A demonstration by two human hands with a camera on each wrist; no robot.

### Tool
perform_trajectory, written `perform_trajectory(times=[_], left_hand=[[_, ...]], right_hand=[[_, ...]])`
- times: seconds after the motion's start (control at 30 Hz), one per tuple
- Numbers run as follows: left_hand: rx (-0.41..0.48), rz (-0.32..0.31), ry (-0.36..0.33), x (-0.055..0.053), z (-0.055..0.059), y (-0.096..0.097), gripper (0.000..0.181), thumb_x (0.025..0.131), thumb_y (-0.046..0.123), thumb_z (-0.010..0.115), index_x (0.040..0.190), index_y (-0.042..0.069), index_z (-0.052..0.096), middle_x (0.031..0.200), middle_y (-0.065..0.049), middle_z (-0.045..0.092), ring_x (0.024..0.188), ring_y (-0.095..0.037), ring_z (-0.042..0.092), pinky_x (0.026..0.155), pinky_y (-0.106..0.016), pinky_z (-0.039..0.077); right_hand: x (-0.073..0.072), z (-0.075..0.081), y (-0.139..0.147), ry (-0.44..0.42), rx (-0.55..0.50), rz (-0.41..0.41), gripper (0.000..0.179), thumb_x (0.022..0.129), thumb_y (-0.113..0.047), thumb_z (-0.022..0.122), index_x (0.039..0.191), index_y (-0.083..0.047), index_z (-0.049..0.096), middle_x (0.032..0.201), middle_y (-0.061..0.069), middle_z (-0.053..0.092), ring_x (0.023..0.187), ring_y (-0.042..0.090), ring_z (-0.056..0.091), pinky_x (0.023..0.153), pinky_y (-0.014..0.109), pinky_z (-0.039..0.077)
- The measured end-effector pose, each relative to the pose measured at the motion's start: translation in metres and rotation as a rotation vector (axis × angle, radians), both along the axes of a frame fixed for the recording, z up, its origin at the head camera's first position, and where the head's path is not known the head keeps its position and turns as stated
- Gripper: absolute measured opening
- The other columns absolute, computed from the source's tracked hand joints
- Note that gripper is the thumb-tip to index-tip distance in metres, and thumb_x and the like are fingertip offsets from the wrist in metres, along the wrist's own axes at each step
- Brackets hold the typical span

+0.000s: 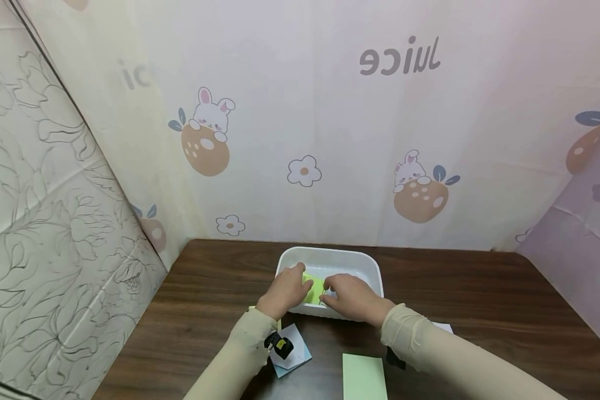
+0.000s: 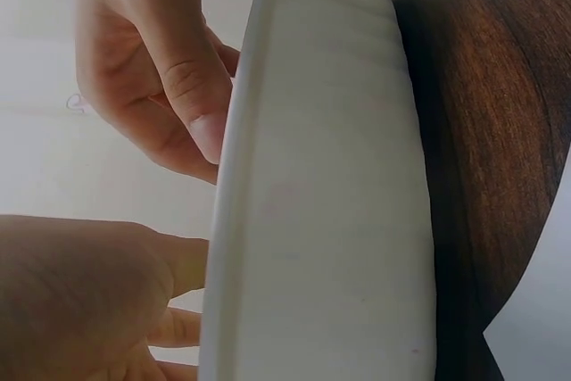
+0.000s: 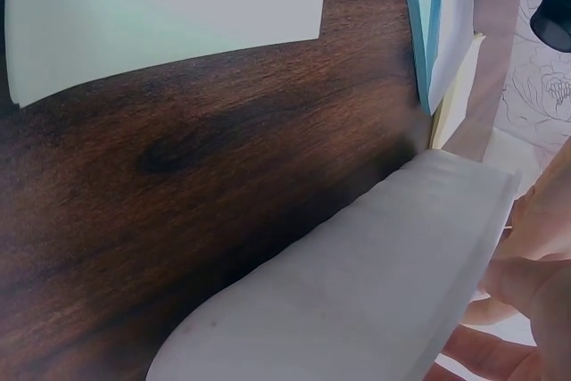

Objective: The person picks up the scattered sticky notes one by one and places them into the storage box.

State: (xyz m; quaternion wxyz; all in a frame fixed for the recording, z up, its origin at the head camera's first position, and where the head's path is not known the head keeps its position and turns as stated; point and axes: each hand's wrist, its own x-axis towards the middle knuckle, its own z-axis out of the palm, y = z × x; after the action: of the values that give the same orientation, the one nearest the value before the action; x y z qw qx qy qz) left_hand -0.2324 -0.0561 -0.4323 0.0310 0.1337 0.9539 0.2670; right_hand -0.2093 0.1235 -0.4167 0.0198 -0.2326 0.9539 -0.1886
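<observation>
Inside a white plastic tray (image 1: 371, 269) lies bright yellow-green paper (image 1: 312, 290), partly covered by both hands. My right hand (image 1: 352, 296) reaches over the tray's near rim, thumb and curled index finger pinching the paper's right edge. To its left, my left hand (image 1: 286, 289) extends over the paper's left side, fingers spread and fairly straight. From the left wrist, the tray's outer wall (image 2: 330, 176) hides the fingertips of the left hand (image 2: 89, 296). The right wrist view also shows the tray wall (image 3: 348, 283) in front of the fingers.
White and blue paper squares (image 1: 291, 349) lie stacked before the tray, partly under the left forearm, with a pale yellow piece beside them. A light green sheet (image 1: 364, 376) lies nearer me. White paper (image 1: 444, 327) shows past the right sleeve. A printed curtain (image 1: 300, 111) hangs behind the table.
</observation>
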Motion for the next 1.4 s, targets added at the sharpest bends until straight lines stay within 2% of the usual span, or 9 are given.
perform_trajectory(times=[0.2, 0.4, 0.63, 0.87, 1.1, 1.27, 1.4], left_hand=[[-0.002, -0.006, 0.037, 0.000, 0.001, 0.000, 0.039, 0.099, 0.024, 0.064, 0.129, 0.000, 0.060, 0.112, -0.017, 0.071, 0.081, -0.016, 0.056, 0.073, -0.035, 0.051], [-0.003, -0.021, 0.077, 0.003, 0.003, -0.001, 0.039, 0.099, 0.025, 0.065, 0.128, 0.001, 0.061, 0.112, -0.016, 0.071, 0.085, -0.016, 0.058, 0.075, -0.035, 0.053], [-0.010, -0.041, 0.113, 0.007, 0.007, 0.000, 0.039, 0.099, 0.028, 0.064, 0.129, 0.002, 0.062, 0.117, -0.017, 0.070, 0.102, -0.025, 0.069, 0.085, -0.040, 0.058], [-0.026, -0.054, 0.182, 0.012, 0.016, -0.002, 0.037, 0.098, 0.026, 0.066, 0.126, 0.002, 0.063, 0.112, -0.017, 0.071, 0.100, -0.027, 0.070, 0.083, -0.041, 0.058], [-0.036, -0.051, 0.216, 0.019, 0.026, -0.002, 0.038, 0.098, 0.027, 0.067, 0.127, 0.002, 0.064, 0.110, -0.016, 0.072, 0.096, -0.025, 0.071, 0.079, -0.040, 0.058], [-0.040, -0.057, 0.232, 0.026, 0.030, -0.002, 0.039, 0.098, 0.029, 0.067, 0.127, 0.003, 0.064, 0.112, -0.014, 0.073, 0.096, -0.023, 0.070, 0.080, -0.039, 0.058], [-0.056, -0.073, 0.272, 0.031, 0.032, -0.001, 0.037, 0.097, 0.029, 0.068, 0.125, 0.005, 0.065, 0.112, -0.013, 0.073, 0.098, -0.024, 0.071, 0.079, -0.039, 0.058]], right_hand=[[-0.001, 0.000, 0.000, 0.006, 0.005, -0.007, 0.023, 0.092, -0.022, 0.072, 0.104, -0.003, 0.074, 0.101, 0.010, 0.075, 0.093, 0.024, 0.070, 0.084, 0.046, 0.056], [0.000, 0.002, 0.000, 0.002, 0.001, -0.014, 0.023, 0.092, -0.023, 0.072, 0.105, -0.003, 0.074, 0.101, 0.011, 0.075, 0.094, 0.025, 0.070, 0.085, 0.046, 0.056], [0.002, 0.004, 0.002, 0.016, 0.000, -0.022, 0.025, 0.092, -0.023, 0.072, 0.107, -0.003, 0.073, 0.103, 0.010, 0.075, 0.095, 0.025, 0.070, 0.086, 0.046, 0.056], [0.006, 0.010, 0.003, 0.029, 0.007, -0.030, 0.026, 0.092, -0.024, 0.073, 0.108, -0.004, 0.074, 0.102, 0.008, 0.075, 0.094, 0.023, 0.070, 0.085, 0.045, 0.056], [0.014, 0.019, 0.009, 0.079, 0.004, 0.004, 0.025, 0.092, -0.023, 0.073, 0.108, -0.003, 0.073, 0.102, 0.011, 0.075, 0.092, 0.023, 0.070, 0.084, 0.044, 0.057], [0.021, 0.024, 0.014, 0.092, -0.003, 0.007, 0.025, 0.092, -0.023, 0.073, 0.108, -0.004, 0.073, 0.102, 0.010, 0.075, 0.093, 0.024, 0.070, 0.084, 0.044, 0.057], [0.025, 0.026, 0.017, 0.093, -0.004, 0.011, 0.025, 0.092, -0.024, 0.073, 0.108, -0.005, 0.072, 0.102, 0.009, 0.074, 0.093, 0.024, 0.070, 0.083, 0.044, 0.056]])
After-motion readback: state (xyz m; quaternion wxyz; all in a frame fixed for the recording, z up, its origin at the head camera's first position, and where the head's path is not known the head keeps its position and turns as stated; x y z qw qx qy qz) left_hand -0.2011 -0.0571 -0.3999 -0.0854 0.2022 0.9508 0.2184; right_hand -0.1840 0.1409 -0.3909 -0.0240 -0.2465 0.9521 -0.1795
